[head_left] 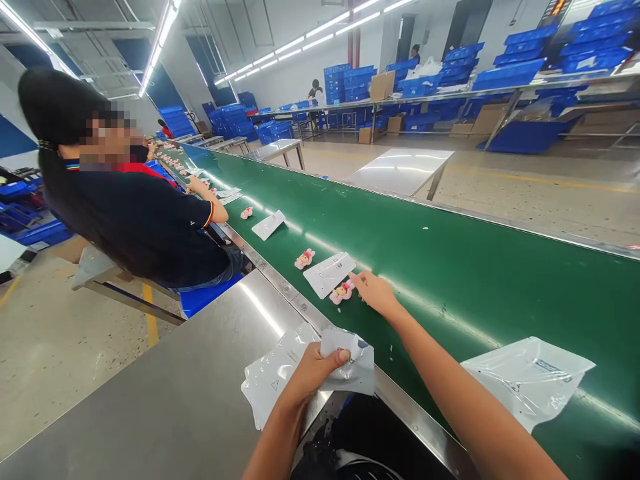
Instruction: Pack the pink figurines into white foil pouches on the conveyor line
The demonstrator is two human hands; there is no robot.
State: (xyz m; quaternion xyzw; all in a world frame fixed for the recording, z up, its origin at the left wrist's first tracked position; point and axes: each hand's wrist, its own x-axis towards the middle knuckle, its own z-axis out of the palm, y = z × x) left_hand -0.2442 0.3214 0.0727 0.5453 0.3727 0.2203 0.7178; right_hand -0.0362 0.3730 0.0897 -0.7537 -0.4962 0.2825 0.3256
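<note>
My left hand [320, 370] is closed on a white plastic pouch [357, 373], thumb pressed on its face, above the near edge of the belt. Beneath and left of it, several more white pouches [273, 377] lie in an overlapping pile on the steel table. My right hand [375, 292] reaches over the green belt, its fingertips at the right edge of a small pink doll [342, 292] that lies on the surface. Its index finger is stretched out; the other fingers are partly hidden. Beside that doll are a flat white pouch [329, 273] and another pink doll [305, 259].
The green conveyor belt [480, 287] runs away to the far left. A loose pouch [530, 380] lies on it near my right forearm. Farther up are another pouch [269, 225] and doll [247, 213]. A co-worker [145, 213] sits at the left. Blue crates [530, 50] are stacked beyond.
</note>
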